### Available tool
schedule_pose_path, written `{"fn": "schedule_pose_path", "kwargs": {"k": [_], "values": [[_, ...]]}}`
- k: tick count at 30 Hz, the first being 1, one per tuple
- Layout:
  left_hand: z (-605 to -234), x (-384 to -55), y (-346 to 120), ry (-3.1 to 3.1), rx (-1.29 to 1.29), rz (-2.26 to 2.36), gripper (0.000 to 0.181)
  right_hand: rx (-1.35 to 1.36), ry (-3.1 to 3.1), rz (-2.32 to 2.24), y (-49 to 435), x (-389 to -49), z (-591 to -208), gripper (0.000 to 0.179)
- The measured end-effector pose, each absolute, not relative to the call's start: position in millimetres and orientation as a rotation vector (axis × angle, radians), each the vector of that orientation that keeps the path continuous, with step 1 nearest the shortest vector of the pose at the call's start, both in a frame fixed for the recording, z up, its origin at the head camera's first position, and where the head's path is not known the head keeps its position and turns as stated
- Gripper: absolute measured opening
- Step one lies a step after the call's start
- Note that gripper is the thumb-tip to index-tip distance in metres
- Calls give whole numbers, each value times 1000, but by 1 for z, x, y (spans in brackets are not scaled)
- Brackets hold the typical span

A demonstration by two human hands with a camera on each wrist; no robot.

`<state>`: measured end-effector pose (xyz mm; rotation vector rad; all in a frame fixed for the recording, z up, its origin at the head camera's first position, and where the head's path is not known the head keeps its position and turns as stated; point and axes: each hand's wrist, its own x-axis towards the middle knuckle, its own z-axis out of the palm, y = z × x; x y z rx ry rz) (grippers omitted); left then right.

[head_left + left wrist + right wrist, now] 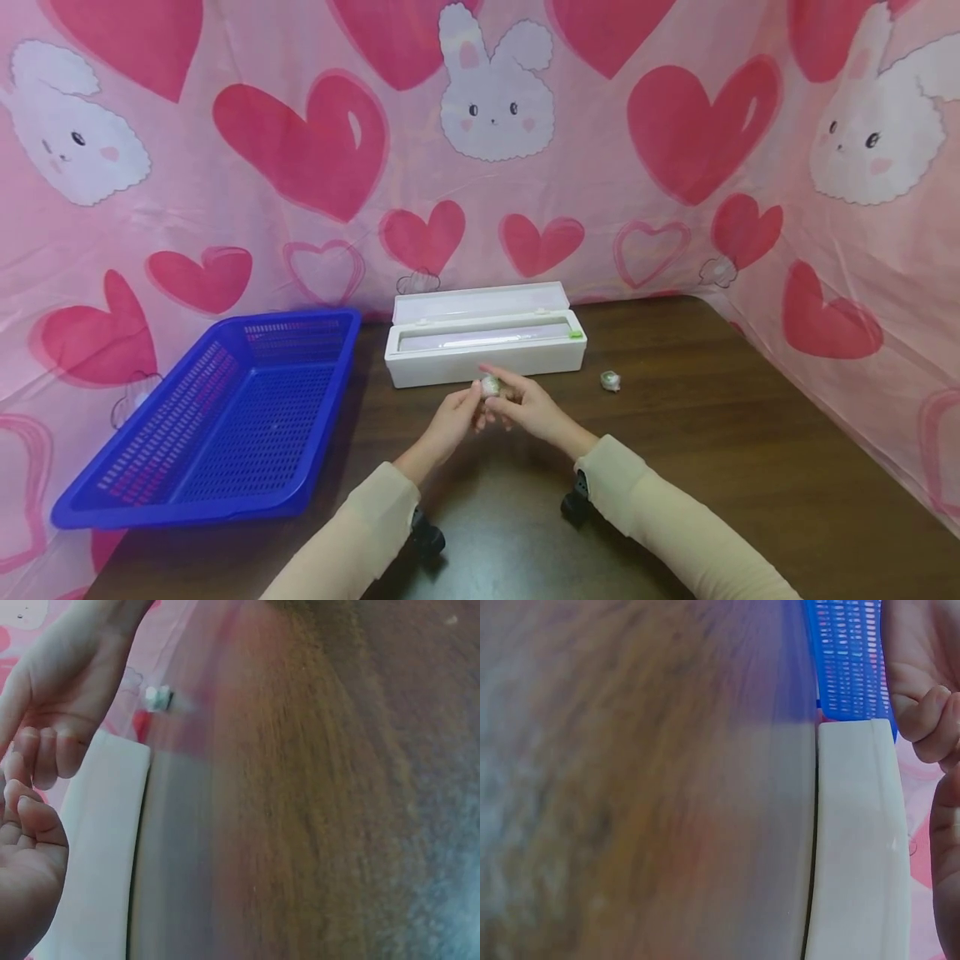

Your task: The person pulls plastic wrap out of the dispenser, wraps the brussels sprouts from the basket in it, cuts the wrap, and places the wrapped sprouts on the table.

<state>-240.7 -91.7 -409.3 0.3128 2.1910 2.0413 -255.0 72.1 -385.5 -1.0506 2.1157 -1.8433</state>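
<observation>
In the head view, a small round bundle (490, 386), whitish and green in clear film, sits between both hands in front of the white box. My left hand (448, 423) pinches it from the left with thumb and fingers. From the right, my right hand (538, 410) holds it, thumb low and index finger stretched over the top. Both wrist views show the other fingers curled, the left hand (26, 889) and the right hand (949, 840) meeting fingertip to fingertip; the bundle is hidden there. A similar wrapped bundle (611, 381) lies on the table to the right.
Behind the hands stands a long white box (487, 364), its lid (482, 303) raised, with a green tab (575, 334) at the right end. A blue slotted basket (300, 475) occupies the left side. The brown table (690, 433) meets a pink heart-patterned cloth (592, 183).
</observation>
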Motion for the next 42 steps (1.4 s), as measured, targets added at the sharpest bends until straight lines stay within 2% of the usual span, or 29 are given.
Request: {"fn": "schedule_pose_path", "kwargs": {"k": [2, 7, 12, 17, 21, 28, 36, 42], "values": [[-409, -241, -92, 2170, 303, 2047, 47, -1045, 2085, -1866, 72, -255, -386, 42], [-407, -241, -91, 2122, 324, 2056, 47, -1016, 2127, -1908, 72, -254, -386, 29], [-396, -237, -91, 2025, 355, 2103, 34, -989, 2167, -1884, 73, -254, -386, 21], [-407, -242, -93, 2033, 330, 2113, 28, -1023, 2154, -1857, 72, -254, -389, 15], [-410, -241, -92, 2039, 319, 2169, 30, -1037, 2162, -1836, 72, -254, -388, 18], [-411, -241, -92, 1971, 290, 2218, 36, -1077, 2119, -1843, 74, -255, -385, 41], [-410, -242, -91, 1936, 320, 2195, 35, -1060, 2156, -1851, 74, -254, -384, 24], [-411, -242, -88, 2038, 288, 2252, 31, -1194, 2229, -1814, 71, -253, -385, 20]]}}
